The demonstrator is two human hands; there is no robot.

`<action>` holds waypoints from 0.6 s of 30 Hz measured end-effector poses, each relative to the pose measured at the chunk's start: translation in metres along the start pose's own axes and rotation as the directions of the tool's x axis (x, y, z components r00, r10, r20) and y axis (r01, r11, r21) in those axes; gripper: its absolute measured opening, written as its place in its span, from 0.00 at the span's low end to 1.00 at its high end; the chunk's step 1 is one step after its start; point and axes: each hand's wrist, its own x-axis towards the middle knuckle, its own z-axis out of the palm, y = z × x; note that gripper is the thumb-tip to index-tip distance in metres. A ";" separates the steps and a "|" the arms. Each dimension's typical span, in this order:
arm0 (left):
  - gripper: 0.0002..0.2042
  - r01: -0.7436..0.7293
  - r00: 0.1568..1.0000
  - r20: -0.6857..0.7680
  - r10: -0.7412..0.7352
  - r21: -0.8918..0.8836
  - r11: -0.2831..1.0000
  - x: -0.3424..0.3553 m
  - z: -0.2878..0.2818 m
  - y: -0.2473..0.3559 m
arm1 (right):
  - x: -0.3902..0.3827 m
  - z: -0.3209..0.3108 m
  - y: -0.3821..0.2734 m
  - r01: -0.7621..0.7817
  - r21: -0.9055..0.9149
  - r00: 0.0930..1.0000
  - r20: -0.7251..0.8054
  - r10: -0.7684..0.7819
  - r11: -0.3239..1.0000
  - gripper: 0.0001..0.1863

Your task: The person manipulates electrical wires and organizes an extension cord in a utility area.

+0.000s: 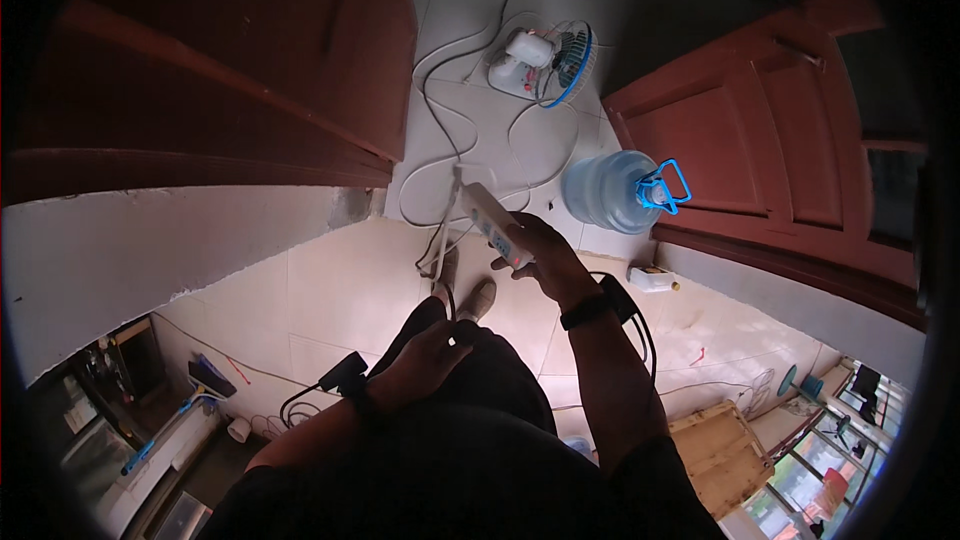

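Observation:
My right hand (545, 255) grips the near end of a long white power strip (488, 220), tilted up and away from me, with sockets along its side. A pale cord leaves its far end and runs to the floor. Nearer my body, my left hand (425, 358) is closed on a dark cord (448, 298), which hangs down beside the strip. Whatever else sits between those fingers is hidden. Both wrists wear black bands with small dark boxes.
A blue water jug (605, 190) with a blue handle lies by the right red door (740, 130). Beyond it stands a fan (545, 60) amid looping cords. A white bottle (652, 280) lies on the tiles at right. At lower left is a blue-handled broom (205, 385).

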 end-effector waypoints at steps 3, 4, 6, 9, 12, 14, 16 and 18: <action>0.09 0.031 1.000 0.000 -0.031 -0.043 0.999 0.001 -0.004 0.011 | 0.002 0.018 -0.010 0.053 -0.172 0.985 0.171 -0.023 0.984 0.32; 0.09 0.034 0.999 -0.001 -0.034 -0.045 0.998 0.003 -0.008 0.008 | 0.011 0.015 0.000 0.061 -0.182 0.972 0.236 -0.016 0.981 0.30; 0.11 -0.205 0.978 0.036 0.204 0.288 0.935 0.008 -0.018 0.000 | 0.020 0.020 0.015 0.161 -0.279 0.952 0.296 -0.075 0.947 0.29; 0.06 -0.275 0.924 -0.135 0.359 0.417 0.866 0.022 -0.033 0.033 | 0.022 0.035 0.020 0.290 -0.319 0.918 0.359 -0.168 0.902 0.30; 0.08 -0.168 0.948 -0.190 0.254 0.379 0.910 0.033 -0.051 0.054 | 0.026 0.046 0.020 0.133 -0.230 0.934 0.354 -0.045 0.964 0.30; 0.09 -0.260 0.913 -0.162 0.374 0.475 0.841 0.037 -0.062 0.057 | 0.025 0.050 0.015 0.124 -0.204 0.934 0.355 -0.045 0.971 0.29; 0.10 -0.346 0.866 -0.118 0.486 0.561 0.752 0.041 -0.069 0.064 | 0.023 0.051 0.011 0.128 -0.175 0.925 0.377 -0.053 0.976 0.28; 0.12 -0.469 0.755 -0.071 0.652 0.637 0.612 0.043 -0.073 0.075 | 0.020 0.054 0.008 0.113 -0.188 0.911 0.410 -0.026 0.976 0.27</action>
